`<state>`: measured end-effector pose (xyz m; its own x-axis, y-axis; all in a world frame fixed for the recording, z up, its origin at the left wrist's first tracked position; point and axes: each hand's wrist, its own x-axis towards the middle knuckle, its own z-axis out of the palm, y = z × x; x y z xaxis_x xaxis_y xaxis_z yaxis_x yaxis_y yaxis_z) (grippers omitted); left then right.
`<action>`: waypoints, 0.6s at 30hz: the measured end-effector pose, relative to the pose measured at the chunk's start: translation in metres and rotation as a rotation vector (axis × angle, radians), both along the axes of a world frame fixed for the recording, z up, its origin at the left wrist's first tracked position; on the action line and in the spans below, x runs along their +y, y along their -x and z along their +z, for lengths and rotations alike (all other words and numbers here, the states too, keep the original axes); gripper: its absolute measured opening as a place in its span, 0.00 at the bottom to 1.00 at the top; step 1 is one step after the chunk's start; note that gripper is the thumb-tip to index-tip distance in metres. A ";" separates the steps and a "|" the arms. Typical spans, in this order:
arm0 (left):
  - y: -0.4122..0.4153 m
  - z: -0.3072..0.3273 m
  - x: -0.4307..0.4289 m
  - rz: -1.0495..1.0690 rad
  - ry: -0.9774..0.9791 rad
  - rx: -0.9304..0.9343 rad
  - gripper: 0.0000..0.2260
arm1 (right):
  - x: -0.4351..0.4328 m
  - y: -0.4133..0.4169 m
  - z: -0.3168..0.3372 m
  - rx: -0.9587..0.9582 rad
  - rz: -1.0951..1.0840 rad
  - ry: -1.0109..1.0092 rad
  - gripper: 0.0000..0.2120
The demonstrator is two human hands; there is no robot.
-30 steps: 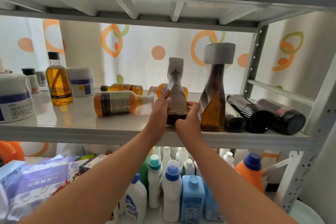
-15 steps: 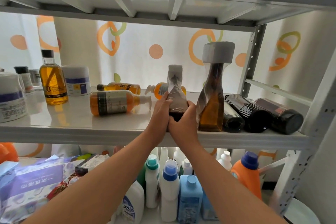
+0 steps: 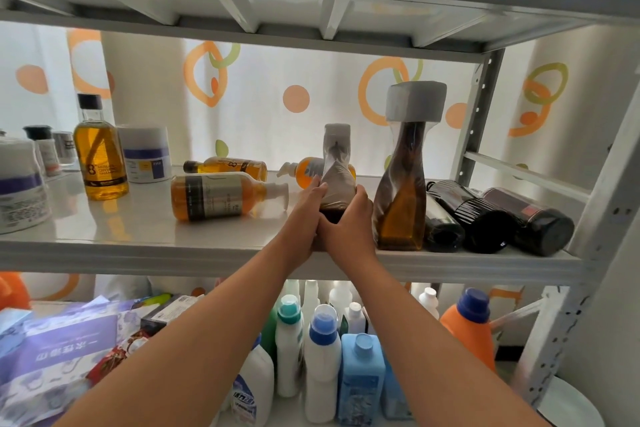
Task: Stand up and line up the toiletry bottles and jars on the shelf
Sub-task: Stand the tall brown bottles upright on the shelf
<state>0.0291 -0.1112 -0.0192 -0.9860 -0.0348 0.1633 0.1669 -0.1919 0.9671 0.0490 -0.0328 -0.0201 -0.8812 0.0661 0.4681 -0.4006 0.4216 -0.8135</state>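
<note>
On the white shelf point(image 3: 138, 222), curled fingers of the left hand point(image 3: 306, 215) and right hand point(image 3: 349, 224) clasp the base of a small twisted bottle point(image 3: 336, 163), with both forearms reaching up together. The bottle stands upright near the front edge, grey cap uppermost, just left of a taller twisted bottle point(image 3: 403, 184).

shelf point(image 3: 145, 218): glossy white | frame post point(image 3: 479, 114): matt painted metal | amber bottle point(image 3: 401, 204): clear plastic

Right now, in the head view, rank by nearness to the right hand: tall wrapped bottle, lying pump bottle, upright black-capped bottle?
1. Tall wrapped bottle, just right of the right hand.
2. Lying pump bottle, to the left.
3. Upright black-capped bottle, far left.
</note>
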 end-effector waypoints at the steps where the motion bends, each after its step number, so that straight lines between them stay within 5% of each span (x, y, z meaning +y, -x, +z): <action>1: -0.001 0.000 0.000 -0.005 -0.001 -0.007 0.31 | 0.000 0.000 0.000 -0.007 -0.004 -0.010 0.41; 9: -0.012 -0.004 0.002 0.007 0.036 0.122 0.25 | -0.003 -0.005 -0.007 0.082 -0.116 -0.013 0.39; 13: -0.015 -0.006 0.004 0.054 0.023 0.155 0.28 | -0.008 -0.009 -0.008 0.200 -0.257 -0.228 0.33; 18: -0.016 -0.003 0.001 0.048 -0.058 0.201 0.14 | -0.007 -0.012 0.003 0.240 -0.404 -0.510 0.26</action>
